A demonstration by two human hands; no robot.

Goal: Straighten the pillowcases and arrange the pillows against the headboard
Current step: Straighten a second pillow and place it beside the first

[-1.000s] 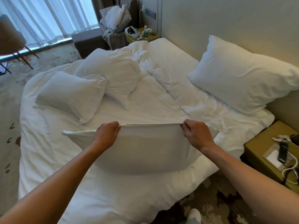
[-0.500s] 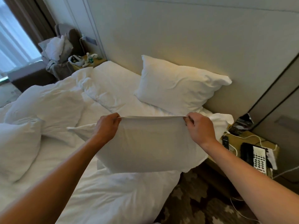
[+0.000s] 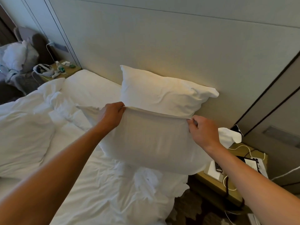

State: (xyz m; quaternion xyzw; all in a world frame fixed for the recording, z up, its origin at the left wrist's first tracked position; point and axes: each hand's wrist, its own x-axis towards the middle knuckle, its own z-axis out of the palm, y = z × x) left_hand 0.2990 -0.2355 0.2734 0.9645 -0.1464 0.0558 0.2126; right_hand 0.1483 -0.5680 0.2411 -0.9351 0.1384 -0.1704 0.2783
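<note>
Two hands grip the held pillow (image 3: 151, 143) by its top hem: left hand (image 3: 112, 116) and right hand (image 3: 202, 132) each pinched shut on the fabric. It hangs above the bed (image 3: 100, 192), in front of the pillow (image 3: 162, 93) leaning on the headboard (image 3: 162, 46). Risk: a thin pinch may slip. Its right edge overhangs the nightstand (image 3: 240, 153); lowering it there could snag cables.

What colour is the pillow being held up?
White, plain, no pattern; the held pillow shows clearly in the head view.

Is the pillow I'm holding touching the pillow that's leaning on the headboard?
Cannot tell. In the head view the held pillow overlaps the lower part of the leaning pillow, hiding where they would meet, so no contact or gap shows plainly.
</note>
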